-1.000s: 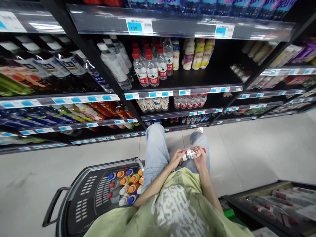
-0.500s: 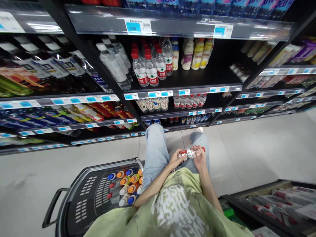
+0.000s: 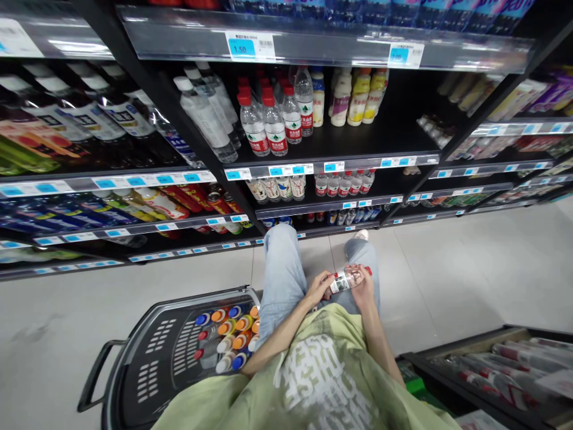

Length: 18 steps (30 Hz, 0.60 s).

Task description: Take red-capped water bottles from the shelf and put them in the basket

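Note:
A clear water bottle (image 3: 344, 279) with a red cap and a red and white label lies sideways above my lap. My left hand (image 3: 319, 288) is closed round its base end. Near the cap end, my right hand (image 3: 363, 286) grips the bottle, with the red cap showing by the fingers. In front of me, similar red-capped water bottles (image 3: 268, 128) stand upright on a shelf (image 3: 367, 143). To my left is a dark grey shopping basket (image 3: 147, 352) holding several upright bottles (image 3: 233, 337) with orange, blue, white and red caps.
Bottles with white caps (image 3: 102, 107) fill the left shelf. Yellow and white drink bottles (image 3: 358, 98) stand right of the water. Price tags (image 3: 250, 46) line the shelf edges. Behind me on the right, a dark rack (image 3: 430, 364) holds packaged goods. Grey tiled floor (image 3: 447, 263) lies between.
The bottle has turned a little about its long axis in my hands, so a whiter part of its label faces up. My left fingers have shifted slightly. The rest looks the same.

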Available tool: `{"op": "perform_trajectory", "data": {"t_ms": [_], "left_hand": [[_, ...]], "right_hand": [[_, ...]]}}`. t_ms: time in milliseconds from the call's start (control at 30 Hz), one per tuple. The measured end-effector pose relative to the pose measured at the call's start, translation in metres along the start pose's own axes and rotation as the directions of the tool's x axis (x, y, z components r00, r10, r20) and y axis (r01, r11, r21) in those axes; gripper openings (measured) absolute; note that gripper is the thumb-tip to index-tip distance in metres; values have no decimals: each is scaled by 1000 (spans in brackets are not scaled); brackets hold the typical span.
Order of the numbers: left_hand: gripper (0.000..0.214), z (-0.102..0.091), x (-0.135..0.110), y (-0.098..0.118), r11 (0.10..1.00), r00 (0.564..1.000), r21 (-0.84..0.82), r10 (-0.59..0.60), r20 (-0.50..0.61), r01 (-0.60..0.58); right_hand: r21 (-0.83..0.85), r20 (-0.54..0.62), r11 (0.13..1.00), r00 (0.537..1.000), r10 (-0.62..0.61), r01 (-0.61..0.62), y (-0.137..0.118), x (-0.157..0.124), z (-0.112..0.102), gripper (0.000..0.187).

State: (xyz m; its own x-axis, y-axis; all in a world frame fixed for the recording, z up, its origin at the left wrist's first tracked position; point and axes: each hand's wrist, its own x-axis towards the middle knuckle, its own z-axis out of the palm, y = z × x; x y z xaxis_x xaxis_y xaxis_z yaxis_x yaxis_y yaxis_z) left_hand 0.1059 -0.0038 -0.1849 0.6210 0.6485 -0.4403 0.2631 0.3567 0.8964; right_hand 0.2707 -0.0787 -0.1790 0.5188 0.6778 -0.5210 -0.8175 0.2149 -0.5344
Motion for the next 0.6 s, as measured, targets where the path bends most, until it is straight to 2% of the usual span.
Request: {"op": "perform_trajectory", "data": {"t_ms": [400,600], "left_hand": [[73,0,1,2,1000,1000,15,-16,14,16],[71,1,1,-4,999,999,11,-33,2,33]], "right_hand": [[-10,3,1000,1000,-2,2,-1,-2,2,21],[-24,24,1000,1000,-14,15,-3,-1,1,19]]}}
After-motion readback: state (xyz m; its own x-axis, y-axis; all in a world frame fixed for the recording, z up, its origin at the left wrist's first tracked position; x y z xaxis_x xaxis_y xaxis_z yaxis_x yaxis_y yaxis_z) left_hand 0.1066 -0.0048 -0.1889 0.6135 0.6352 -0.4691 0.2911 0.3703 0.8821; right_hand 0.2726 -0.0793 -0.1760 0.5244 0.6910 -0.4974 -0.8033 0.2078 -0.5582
